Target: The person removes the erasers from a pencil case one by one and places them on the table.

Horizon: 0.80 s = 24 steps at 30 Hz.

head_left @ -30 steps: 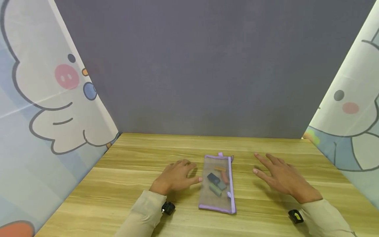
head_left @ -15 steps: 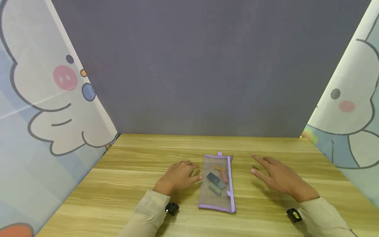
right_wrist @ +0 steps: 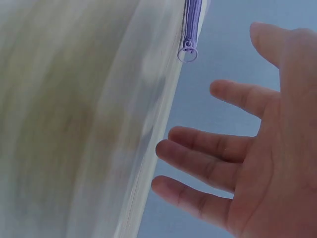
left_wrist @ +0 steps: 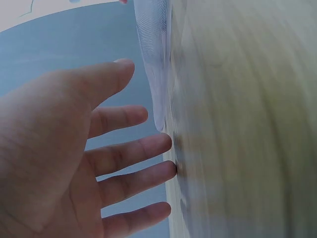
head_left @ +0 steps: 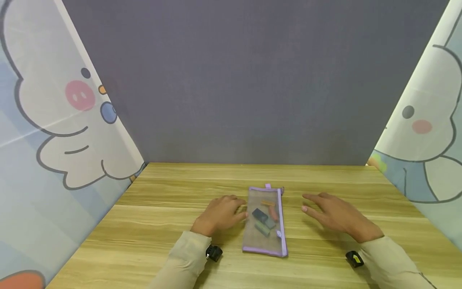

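A mesh zip pouch (head_left: pixel 252 241) with purple edging lies flat in the middle of the table. Through its mesh show several small blocks: an orange one (head_left: pixel 268 203), a red one (head_left: pixel 273 213), a dark blue one (head_left: pixel 259 215), a grey-blue one and a green one (head_left: pixel 262 228). Its zipper (right_wrist: pixel 192 25), with a ring pull, runs along the right side. My left hand (head_left: pixel 223 214) is at the pouch's left edge, fingers spread and thumb tip right at the edge. To the right of the pouch, apart from it, my right hand (head_left: pixel 335 214) hovers with relaxed fingers. Both hold nothing.
The wooden table (head_left: pixel 173 192) runs back to a dark grey panel (head_left: pixel 252 88). Cartoon-printed cloths hang at the left (head_left: pixel 43 120) and right (head_left: pixel 426 152). Black wrist cameras sit below both cuffs.
My right hand has drifted left, closer to the pouch. My left hand has shifted slightly right toward the pouch's edge. The pouch lies as before.
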Motion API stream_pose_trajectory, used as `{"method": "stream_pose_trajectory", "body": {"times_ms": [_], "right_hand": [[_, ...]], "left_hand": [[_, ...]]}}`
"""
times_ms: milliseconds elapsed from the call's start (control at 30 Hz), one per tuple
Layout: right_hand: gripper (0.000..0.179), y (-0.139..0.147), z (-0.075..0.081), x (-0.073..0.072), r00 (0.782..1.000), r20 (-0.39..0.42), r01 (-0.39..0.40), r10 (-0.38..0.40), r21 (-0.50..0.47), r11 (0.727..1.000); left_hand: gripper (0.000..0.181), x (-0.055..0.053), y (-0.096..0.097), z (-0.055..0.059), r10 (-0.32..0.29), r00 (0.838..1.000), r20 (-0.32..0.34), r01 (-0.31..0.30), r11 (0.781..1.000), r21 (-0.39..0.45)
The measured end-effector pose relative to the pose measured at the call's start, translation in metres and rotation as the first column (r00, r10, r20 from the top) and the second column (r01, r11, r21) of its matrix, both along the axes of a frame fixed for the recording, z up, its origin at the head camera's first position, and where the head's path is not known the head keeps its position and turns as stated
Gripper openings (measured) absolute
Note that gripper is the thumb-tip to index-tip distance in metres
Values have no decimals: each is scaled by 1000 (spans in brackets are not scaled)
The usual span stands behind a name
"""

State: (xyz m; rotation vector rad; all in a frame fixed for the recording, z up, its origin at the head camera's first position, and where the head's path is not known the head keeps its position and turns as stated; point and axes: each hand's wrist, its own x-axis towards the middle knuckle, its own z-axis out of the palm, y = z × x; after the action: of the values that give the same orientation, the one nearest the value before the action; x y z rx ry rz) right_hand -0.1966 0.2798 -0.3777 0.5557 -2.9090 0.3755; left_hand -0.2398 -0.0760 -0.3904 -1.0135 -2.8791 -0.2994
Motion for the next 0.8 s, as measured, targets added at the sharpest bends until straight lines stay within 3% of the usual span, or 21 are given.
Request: {"method": "stream_pose_trajectory", "body": {"times_ms": [367, 600, 800], "right_hand": [[57, -11, -4, -7, 1000, 6, -30, 30, -13, 999], [40, -24, -4, -15, 996, 31, -78, 79, -30, 997], [33, -32, 2, -21, 995, 73, -58, 62, -51, 997]], "left_hand": [[45, -4, 14, -1, -12, 1000, -3, 12, 1000, 16], [44, -6, 22, 0, 1, 1000, 14, -2, 999, 47], [42, -10, 29, -2, -9, 999, 30, 7, 997, 82]]}}
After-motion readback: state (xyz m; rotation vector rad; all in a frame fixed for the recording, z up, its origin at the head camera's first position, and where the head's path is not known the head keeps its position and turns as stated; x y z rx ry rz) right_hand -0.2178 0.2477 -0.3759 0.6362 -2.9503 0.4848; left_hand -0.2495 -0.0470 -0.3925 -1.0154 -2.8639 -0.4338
